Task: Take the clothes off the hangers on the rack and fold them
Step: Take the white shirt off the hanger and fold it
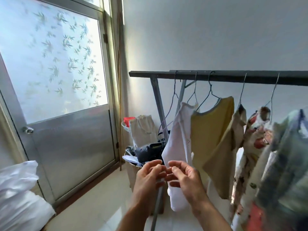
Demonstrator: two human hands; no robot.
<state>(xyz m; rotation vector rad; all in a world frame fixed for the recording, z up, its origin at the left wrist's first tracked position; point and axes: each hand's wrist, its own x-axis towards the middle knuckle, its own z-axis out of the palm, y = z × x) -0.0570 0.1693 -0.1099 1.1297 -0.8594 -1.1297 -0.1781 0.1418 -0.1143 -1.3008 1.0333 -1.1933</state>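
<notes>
Both hands are up in front of the rack (pixel 216 75), the left hand (pixel 150 177) and right hand (pixel 185 178) close together at the lower edge of the white top (pixel 180 139). Their fingers are loosely curled at the cloth, and I cannot tell whether either one grips it. The top is on its hanger. To its right hang a yellow shirt (pixel 211 130), a beige piece (pixel 238 129), a floral one (pixel 257 130) and a plaid one (pixel 283 155). One bare hanger (pixel 173 104) on the left suggests a single garment is done. Most of the task seems left, and no folded clothes can be made out.
</notes>
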